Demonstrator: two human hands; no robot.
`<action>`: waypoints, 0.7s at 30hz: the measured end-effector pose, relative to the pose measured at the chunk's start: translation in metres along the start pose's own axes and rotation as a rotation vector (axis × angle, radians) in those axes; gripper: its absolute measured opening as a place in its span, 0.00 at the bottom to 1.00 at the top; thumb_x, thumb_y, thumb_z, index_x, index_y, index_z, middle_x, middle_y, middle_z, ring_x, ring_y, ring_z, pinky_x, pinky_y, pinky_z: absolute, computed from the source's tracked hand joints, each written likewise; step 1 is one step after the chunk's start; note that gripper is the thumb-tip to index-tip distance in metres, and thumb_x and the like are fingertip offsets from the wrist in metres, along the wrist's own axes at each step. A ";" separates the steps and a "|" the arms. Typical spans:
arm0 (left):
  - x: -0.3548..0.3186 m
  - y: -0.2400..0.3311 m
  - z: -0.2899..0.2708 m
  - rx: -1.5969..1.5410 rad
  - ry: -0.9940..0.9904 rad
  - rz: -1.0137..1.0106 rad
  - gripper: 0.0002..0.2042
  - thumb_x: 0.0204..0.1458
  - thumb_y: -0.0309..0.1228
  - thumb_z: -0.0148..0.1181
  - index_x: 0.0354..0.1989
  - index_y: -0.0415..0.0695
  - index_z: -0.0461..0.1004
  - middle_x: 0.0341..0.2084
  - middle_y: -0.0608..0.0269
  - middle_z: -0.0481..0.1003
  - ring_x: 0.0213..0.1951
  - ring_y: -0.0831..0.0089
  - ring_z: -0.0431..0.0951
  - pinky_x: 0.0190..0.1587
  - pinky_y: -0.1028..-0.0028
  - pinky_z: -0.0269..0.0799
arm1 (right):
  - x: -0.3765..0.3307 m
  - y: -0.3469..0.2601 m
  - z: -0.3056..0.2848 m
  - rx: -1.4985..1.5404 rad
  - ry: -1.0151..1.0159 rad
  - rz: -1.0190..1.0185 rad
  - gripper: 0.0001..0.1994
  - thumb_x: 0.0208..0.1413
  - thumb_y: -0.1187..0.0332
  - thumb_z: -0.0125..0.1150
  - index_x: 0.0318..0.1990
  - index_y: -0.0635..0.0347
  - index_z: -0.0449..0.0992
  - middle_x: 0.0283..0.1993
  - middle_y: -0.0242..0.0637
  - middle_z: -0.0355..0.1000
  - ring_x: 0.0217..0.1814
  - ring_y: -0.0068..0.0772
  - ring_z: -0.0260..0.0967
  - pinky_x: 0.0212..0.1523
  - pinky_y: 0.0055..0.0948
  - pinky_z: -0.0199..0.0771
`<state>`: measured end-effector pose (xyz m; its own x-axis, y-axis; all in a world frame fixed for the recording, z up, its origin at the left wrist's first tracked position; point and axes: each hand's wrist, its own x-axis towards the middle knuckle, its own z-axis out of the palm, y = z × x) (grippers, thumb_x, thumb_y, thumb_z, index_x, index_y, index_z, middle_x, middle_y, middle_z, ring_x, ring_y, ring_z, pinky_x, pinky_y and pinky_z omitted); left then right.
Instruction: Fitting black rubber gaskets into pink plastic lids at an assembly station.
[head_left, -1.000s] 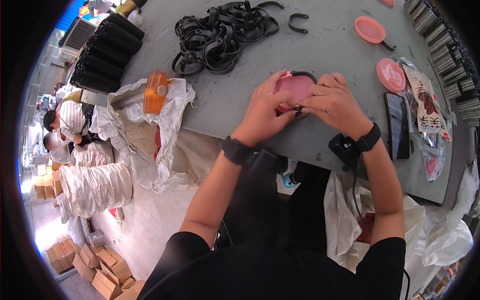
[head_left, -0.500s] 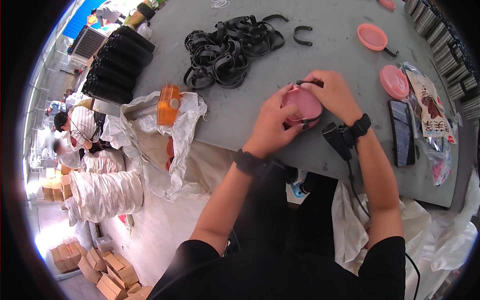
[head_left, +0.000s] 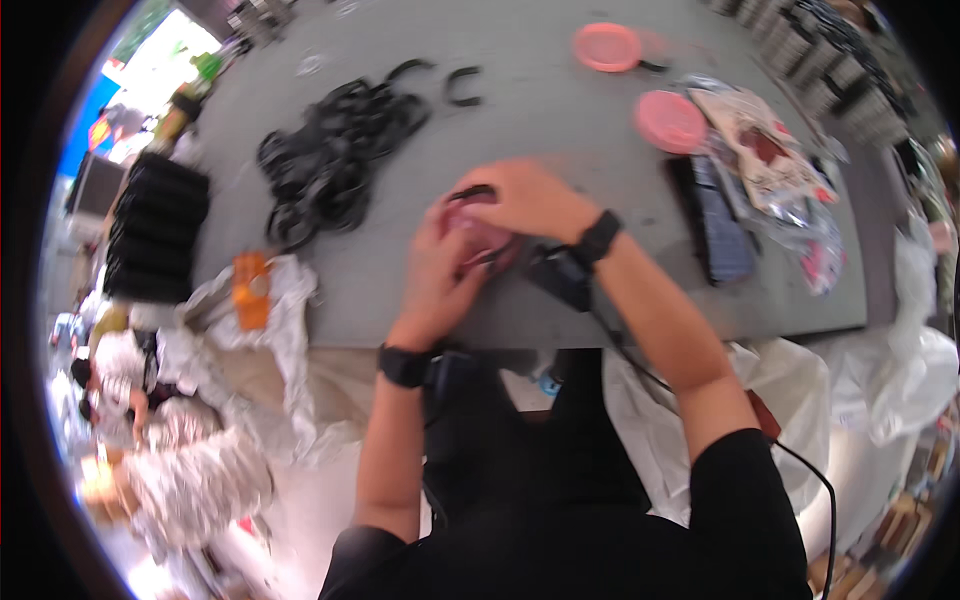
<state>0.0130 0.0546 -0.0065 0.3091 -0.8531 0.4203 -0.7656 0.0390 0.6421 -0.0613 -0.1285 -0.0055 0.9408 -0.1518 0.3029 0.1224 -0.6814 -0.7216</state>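
Between my hands, over the grey table, is a round pink lid, with a curved black strap handle running around its edge. My left hand grips the lid from the near left, its thumb across the top. At the far side, my right hand closes on the lid and the handle; its fingers are blurred. Whether the handle is fastened to the lid cannot be made out. To the left lies a heap of black strap handles, and a single C-shaped handle rests apart from it.
Two pink lids, a far one and a nearer one, lie to the right. Beside them are a dark phone and a plastic package. An orange bottle-like object sits on white sacking by black cylinders.
The view has swung, so the table things appear shifted leftward or upward in the picture. Both hands keep hold of the pink lid and its black handle.
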 end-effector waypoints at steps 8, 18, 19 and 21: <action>-0.004 0.000 0.009 -0.059 0.043 -0.179 0.33 0.40 0.24 0.61 0.60 0.39 0.60 0.62 0.47 0.59 0.62 0.55 0.61 0.62 0.63 0.57 | -0.021 -0.028 0.007 -0.125 0.252 0.343 0.11 0.52 0.65 0.56 0.36 0.63 0.76 0.33 0.45 0.74 0.40 0.48 0.73 0.40 0.43 0.71; 0.002 -0.005 0.017 0.225 0.130 -0.112 0.48 0.34 0.37 0.74 0.65 0.37 0.54 0.53 0.51 0.69 0.54 0.54 0.69 0.56 0.59 0.63 | -0.008 -0.067 0.010 -0.496 0.143 0.334 0.05 0.51 0.70 0.54 0.34 0.60 0.74 0.34 0.44 0.74 0.39 0.46 0.75 0.37 0.39 0.74; 0.003 -0.004 0.017 0.220 0.129 -0.114 0.48 0.34 0.37 0.74 0.65 0.37 0.54 0.53 0.51 0.69 0.54 0.54 0.69 0.56 0.59 0.63 | -0.006 -0.060 0.014 -0.463 0.152 0.370 0.06 0.51 0.70 0.55 0.35 0.61 0.74 0.34 0.45 0.75 0.38 0.46 0.75 0.36 0.40 0.74; 0.003 -0.004 0.013 0.181 0.171 -0.080 0.48 0.33 0.37 0.75 0.65 0.36 0.54 0.50 0.51 0.71 0.51 0.54 0.72 0.52 0.60 0.67 | -0.001 -0.047 0.020 -0.336 0.243 0.380 0.08 0.51 0.68 0.56 0.36 0.62 0.74 0.34 0.45 0.75 0.37 0.46 0.75 0.35 0.40 0.74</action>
<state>0.0102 0.0449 -0.0162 0.4520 -0.7489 0.4846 -0.8185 -0.1321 0.5591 -0.0618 -0.0816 0.0153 0.7945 -0.5646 0.2234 -0.3560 -0.7312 -0.5819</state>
